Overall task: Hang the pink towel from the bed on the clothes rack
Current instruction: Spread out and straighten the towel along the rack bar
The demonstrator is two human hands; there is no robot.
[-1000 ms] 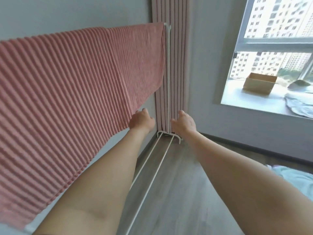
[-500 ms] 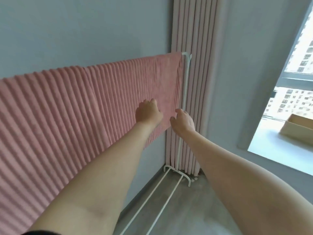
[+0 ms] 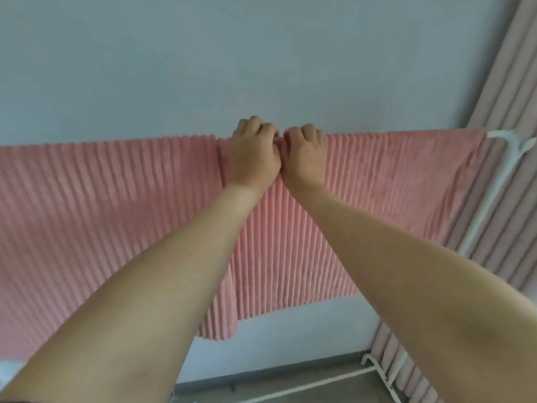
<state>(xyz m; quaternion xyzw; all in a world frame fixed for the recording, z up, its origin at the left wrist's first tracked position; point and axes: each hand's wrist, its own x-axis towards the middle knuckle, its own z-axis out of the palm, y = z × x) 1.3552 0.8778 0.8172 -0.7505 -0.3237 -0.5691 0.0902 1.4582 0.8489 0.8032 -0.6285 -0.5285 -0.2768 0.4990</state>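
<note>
The pink ribbed towel (image 3: 101,199) hangs spread along the top bar of the white clothes rack (image 3: 501,135), from the left edge of view almost to the rack's right post. My left hand (image 3: 252,152) and my right hand (image 3: 305,154) sit side by side at the middle of the bar. Each has its fingers curled over the towel's top fold. The bar itself is hidden under the cloth. A narrower fold of towel drops lower beneath my left forearm.
A plain grey wall is right behind the rack. Pink pleated curtains (image 3: 499,82) hang at the right, beside the rack's upright post (image 3: 482,210). The rack's white foot (image 3: 374,365) rests on the grey wood floor at the lower right.
Both hands rose from near the towel's right lower edge to the top bar and closed over the towel's fold. The view turned left and up, so the window left the frame.
</note>
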